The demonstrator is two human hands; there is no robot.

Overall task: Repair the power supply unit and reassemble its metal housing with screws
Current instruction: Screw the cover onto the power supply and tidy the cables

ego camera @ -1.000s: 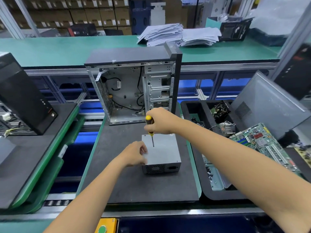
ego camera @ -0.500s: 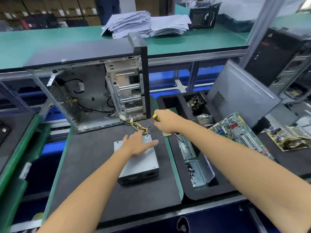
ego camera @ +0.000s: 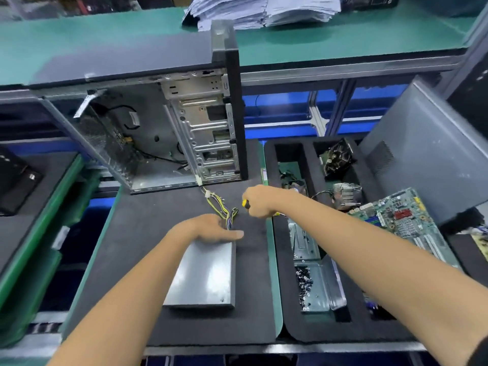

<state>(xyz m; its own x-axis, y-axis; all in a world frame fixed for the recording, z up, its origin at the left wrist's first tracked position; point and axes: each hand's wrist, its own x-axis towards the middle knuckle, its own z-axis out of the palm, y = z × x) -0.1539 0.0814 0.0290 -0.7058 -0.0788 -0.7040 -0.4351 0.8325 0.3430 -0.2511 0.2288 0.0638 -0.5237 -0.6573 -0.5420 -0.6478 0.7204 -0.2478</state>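
My left hand [ego camera: 211,229] lies flat, fingers straight and together, resting on the far end of the power supply unit [ego camera: 204,276], where its bundle of coloured wires [ego camera: 224,210] comes out. My right hand [ego camera: 260,200] is curled tight round a screwdriver [ego camera: 246,204]; only the yellow-and-black butt of the handle shows past my knuckles, over the seam between the two mats.

Far left, a black computer case [ego camera: 13,180] lies on its own dark pad, edged by a green tray rim [ego camera: 39,228]. Next comes the black foam mat [ego camera: 148,249] that I work on; the grey metal unit lies flat on it, near its right edge. Behind the unit stands an open tower chassis [ego camera: 169,133], side panel off, drive cage and loose cables bare inside, with the wire bundle running back to its lower edge.

To the right sits a black foam tray [ego camera: 290,320] with compartments: a heap of small dark screws [ego camera: 303,278] on a metal bracket [ego camera: 317,283], a heatsink [ego camera: 346,194] and a fan [ego camera: 335,157] further back. A green motherboard [ego camera: 401,217] lies across the tray's right side, and a grey side panel [ego camera: 427,151] leans up behind it.

Across the back runs a green bench top [ego camera: 105,38] carrying stacks of paper [ego camera: 250,10], with blue bins beneath.
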